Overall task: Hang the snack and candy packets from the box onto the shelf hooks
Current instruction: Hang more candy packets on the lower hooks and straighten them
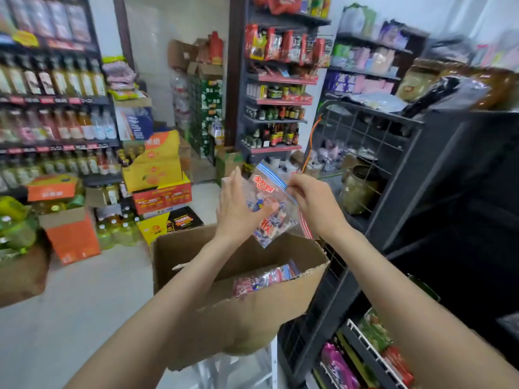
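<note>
Head view: I hold a candy packet (268, 203) up over the open box (252, 304), between both my hands. My right hand (311, 202) pinches its top edge, by the blue-striped header, with thumb and fingertips curled onto it. My left hand (238, 206) lies flat against the packet's left face, fingers straight and pointing up, thumb out across the clear front; it presses rather than grips. The packet is clear, with red print near the top and blue-and-white wrapped sweets showing through, and it hangs tilted, its lower corner pointing down toward the box's far rim. A second, red-striped packet edge (304, 223) shows just behind it under my right wrist; I cannot tell whether my hand holds that one too.

More packets (266, 279) of the same kind lie in the box, against its right side. The box's near flap is torn and stands up. Just right of the box is a dark wire rack (365, 127) with a jar (358, 189) behind its grid, and lower down, green and pink packs (339, 366) on its shelves. Across the aisle on my left stand bottle shelves (53, 80) and stacked cartons (157, 175) on the floor.
</note>
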Tool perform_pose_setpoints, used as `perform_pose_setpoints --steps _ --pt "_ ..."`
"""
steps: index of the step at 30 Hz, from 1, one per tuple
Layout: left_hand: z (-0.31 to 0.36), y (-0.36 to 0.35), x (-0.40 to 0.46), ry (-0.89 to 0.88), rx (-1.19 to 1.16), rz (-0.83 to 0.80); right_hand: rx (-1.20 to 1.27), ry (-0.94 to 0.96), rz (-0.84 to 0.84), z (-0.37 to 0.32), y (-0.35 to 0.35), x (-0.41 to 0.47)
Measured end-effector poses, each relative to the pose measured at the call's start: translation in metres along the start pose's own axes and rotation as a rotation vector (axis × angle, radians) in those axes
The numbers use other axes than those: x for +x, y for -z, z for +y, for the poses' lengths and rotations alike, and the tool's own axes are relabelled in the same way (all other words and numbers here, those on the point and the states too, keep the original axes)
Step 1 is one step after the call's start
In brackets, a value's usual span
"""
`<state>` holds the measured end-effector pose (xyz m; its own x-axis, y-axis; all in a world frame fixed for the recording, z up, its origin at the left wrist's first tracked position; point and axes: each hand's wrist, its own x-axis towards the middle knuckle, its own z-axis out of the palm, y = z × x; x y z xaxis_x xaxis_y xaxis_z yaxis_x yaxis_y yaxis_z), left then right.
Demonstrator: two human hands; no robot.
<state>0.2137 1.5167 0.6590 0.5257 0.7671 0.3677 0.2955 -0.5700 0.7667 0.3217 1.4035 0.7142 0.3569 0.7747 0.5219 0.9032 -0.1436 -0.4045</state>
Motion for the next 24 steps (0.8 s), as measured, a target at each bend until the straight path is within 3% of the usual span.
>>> perform_pose_setpoints --steps 3,9,17,24 --pt "0.054 0.007 -0.005 -0.23 -0.122 -0.088 -0.02 0.026 0.012 -0.005 0.045 -0.022" --pt "0.114 -0.024 -0.041 -0.289 -0.268 -0.562 -0.071 -0.096 0.028 0.021 0.106 -0.091" --pt "0.179 -0.129 -0.107 -0.211 -0.373 -0.554 0.132 -0.59 0.465 0.075 0.156 -0.206" --pt "0.216 -0.199 -0.171 -0.19 -0.291 -0.697 0.432 -0.964 0.556 0.128 0.191 -0.288"
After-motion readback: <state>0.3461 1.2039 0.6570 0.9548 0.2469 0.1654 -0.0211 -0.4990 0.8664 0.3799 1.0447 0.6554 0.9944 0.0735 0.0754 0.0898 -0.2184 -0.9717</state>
